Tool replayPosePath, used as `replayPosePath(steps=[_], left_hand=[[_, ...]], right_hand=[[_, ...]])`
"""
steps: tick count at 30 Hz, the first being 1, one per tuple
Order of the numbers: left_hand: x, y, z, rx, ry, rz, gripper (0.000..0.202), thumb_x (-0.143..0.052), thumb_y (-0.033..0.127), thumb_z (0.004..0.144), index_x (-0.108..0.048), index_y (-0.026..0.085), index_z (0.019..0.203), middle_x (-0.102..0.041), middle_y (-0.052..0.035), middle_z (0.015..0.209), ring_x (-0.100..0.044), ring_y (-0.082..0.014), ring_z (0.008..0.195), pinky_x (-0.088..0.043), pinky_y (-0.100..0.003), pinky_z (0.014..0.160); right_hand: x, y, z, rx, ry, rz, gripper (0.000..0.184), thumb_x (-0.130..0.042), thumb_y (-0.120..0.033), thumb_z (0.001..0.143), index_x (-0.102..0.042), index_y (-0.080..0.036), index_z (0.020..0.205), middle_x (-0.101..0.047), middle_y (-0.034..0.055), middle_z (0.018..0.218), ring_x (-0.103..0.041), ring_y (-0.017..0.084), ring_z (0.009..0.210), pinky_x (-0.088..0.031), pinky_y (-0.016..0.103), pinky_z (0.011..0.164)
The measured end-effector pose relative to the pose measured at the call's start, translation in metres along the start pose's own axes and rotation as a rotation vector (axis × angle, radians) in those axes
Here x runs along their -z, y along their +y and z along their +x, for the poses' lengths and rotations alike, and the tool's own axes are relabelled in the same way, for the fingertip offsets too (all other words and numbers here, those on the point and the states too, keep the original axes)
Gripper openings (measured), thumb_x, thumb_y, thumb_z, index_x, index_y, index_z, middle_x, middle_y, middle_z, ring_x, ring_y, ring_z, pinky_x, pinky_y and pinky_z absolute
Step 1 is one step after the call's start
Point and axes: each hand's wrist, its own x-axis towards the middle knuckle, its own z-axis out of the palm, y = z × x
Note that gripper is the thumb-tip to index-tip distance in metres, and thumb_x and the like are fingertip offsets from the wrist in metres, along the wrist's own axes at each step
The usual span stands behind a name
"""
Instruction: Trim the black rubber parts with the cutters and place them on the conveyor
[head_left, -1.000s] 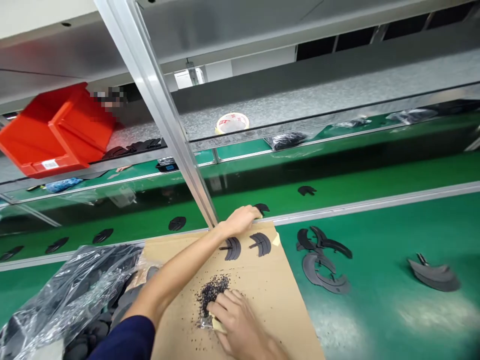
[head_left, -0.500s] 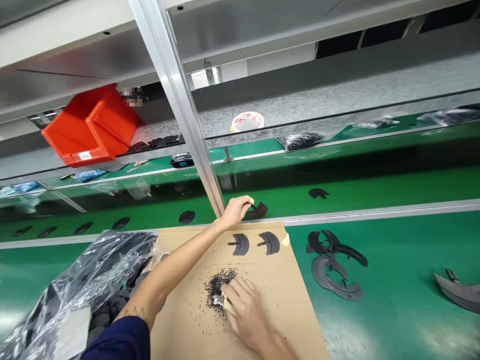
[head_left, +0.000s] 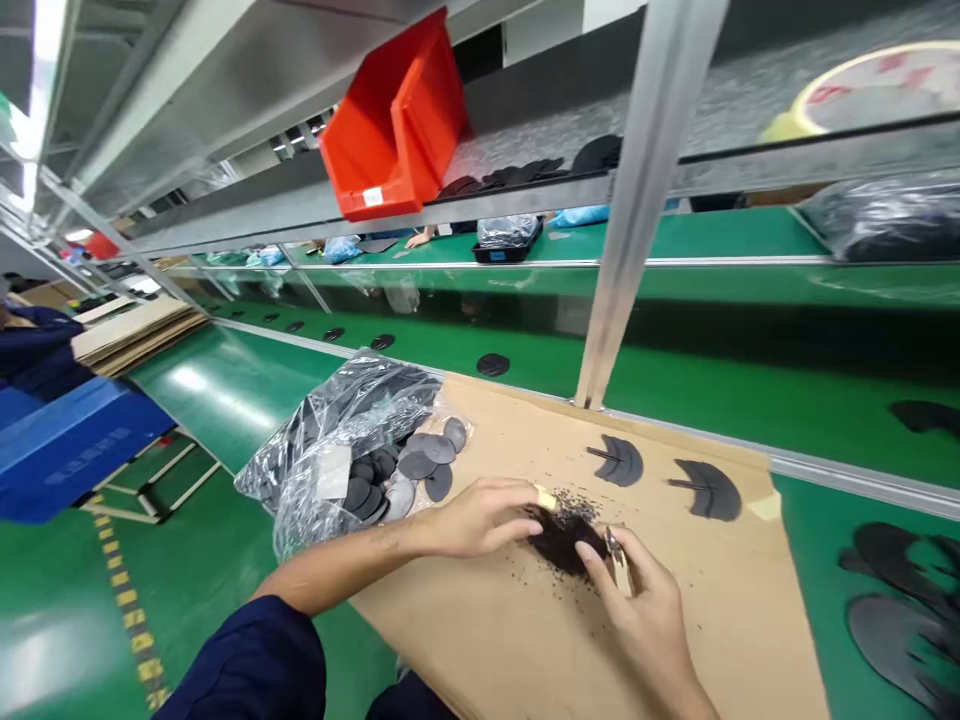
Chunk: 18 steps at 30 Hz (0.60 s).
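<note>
A factory floor: long green assembly lines [head_left: 247, 385] under metal shelving [head_left: 315, 195]

Reach toward the far belt is barred by an upright metal post [head_left: 636, 200], and overhead by a shelf [head_left: 780, 160]. On the left, passage over the cardboard sheet [head_left: 465, 640] is crowded by a plastic bag [head_left: 337, 450] of black discs [head_left: 418, 465].

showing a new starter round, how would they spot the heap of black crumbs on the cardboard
On the green workbench, find the brown cardboard sheet beside a clear plastic bag of black discs. The heap of black crumbs sits on it between the left hand and right hand. Unlike the two fan-shaped black pieces just beyond, it is loose grains.
</note>
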Motion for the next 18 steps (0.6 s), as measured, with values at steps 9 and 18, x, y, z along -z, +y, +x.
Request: replayPosePath(steps=[9,18], left_hand=[[0.06,-0.086,-0.047,0.51,0.013,0.484,0.024,-0.066,0.002,0.081,-0.065,0.014,0.102,-0.068,-0.0138,0.11,-0.061,-0.0305,0.109,-0.05,-0.046,0.097],[0.034,-0.048,-0.045,0.413,0.141,0.017,0.018,-0.056,0.025,0.096,-0.063,0.013,0.108,-0.064,-0.0018,0.081,-0.062,-0.0134,0.071,-0.051,-0.023,0.067]], right_hand=[[-0.004,-0.017,0.006,-0.152,0.075,-0.028,0.042,-0.068,-0.062,0.079,-0.065,-0.02,0.084,-0.067,0.0045,0.078,-0.063,0.02,0.072,-0.053,0.027,0.066],[-0.006,-0.026,0.003,-0.262,0.114,0.048,0.046,-0.072,-0.063,0.072,-0.062,-0.019,0.08,-0.062,0.0027,0.074,-0.058,0.02,0.07,-0.052,0.031,0.067]])
